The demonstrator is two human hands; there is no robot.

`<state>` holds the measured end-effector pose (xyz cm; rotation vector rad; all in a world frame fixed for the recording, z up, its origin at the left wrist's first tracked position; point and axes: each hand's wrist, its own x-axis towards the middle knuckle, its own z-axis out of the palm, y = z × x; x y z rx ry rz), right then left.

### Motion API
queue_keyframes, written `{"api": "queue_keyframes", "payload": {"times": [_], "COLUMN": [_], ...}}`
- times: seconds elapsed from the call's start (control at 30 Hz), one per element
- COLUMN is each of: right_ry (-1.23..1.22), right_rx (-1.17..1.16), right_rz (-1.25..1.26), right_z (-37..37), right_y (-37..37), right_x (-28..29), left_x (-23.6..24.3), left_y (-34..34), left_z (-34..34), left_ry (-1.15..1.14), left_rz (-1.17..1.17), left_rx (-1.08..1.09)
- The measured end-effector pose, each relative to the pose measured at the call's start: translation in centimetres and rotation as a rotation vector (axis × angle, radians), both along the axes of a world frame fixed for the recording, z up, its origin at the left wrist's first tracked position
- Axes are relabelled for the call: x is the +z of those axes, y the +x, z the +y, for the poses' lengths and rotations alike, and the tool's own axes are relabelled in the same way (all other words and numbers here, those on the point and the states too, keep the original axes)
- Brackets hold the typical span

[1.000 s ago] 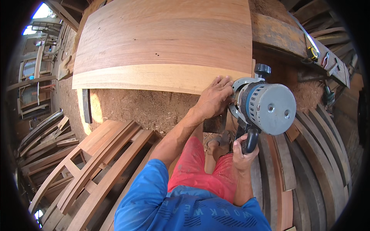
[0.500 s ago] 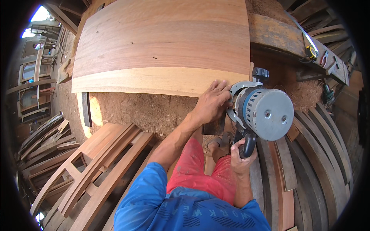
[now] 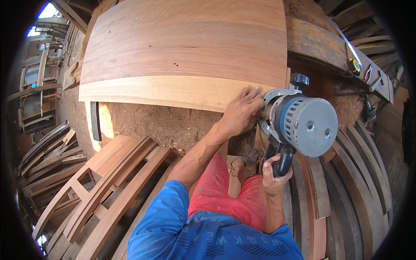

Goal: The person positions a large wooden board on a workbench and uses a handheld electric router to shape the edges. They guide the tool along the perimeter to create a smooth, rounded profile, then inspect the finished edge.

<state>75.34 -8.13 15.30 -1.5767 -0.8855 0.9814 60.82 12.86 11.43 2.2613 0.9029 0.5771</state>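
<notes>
A large wooden panel (image 3: 186, 47), reddish brown with a paler front strip, lies flat in front of me. At its near right corner is a wood router (image 3: 310, 125) with a round grey motor, a blue band, a grey ring base and black grips. My right hand (image 3: 275, 175) is closed round the router's lower black handle. My left hand (image 3: 243, 110) lies over the panel's near edge, its fingers stretched out on the wood and its side against the router base. The left thumb and the router bit are hidden.
A worn workbench beam (image 3: 320, 41) runs right from the panel, bearing a tape measure (image 3: 354, 66) and pliers (image 3: 368, 73). Slatted wooden frames (image 3: 112, 173) lie at lower left. Curved boards (image 3: 355, 186) are stacked at lower right. Sawdust covers the ground (image 3: 151, 123).
The router and both hands sit slightly further right in the picture, and the panel's right end has shifted right too. My hold on the router handle stays the same.
</notes>
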Motion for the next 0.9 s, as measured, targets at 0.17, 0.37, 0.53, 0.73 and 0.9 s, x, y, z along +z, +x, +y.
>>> {"api": "queue_keyframes", "payload": {"times": [0.17,0.37,0.53,0.73,0.9], "right_ry": [0.018,0.025,0.024,0.063,0.049], "right_rx": [-0.023,0.021,0.034,-0.004,-0.027], "right_rz": [-0.012,-0.045,0.007,0.031,0.018], "right_z": [1.1,1.3,1.5,2.3,3.7], "right_y": [0.0,0.6,0.8,0.7,0.9], "right_x": [0.5,0.0,-0.3,-0.7,-0.2], "left_x": [-0.9,-0.5,-0.6,-1.0,-0.8], "left_y": [0.2,0.4,0.6,0.8,1.1], "left_z": [0.4,1.1,1.5,2.2,3.0], "left_ry": [0.011,0.002,0.024,0.011,0.015], "left_rz": [-0.029,0.001,-0.033,-0.036,-0.059], "left_rx": [0.008,0.011,0.019,0.020,0.032]}}
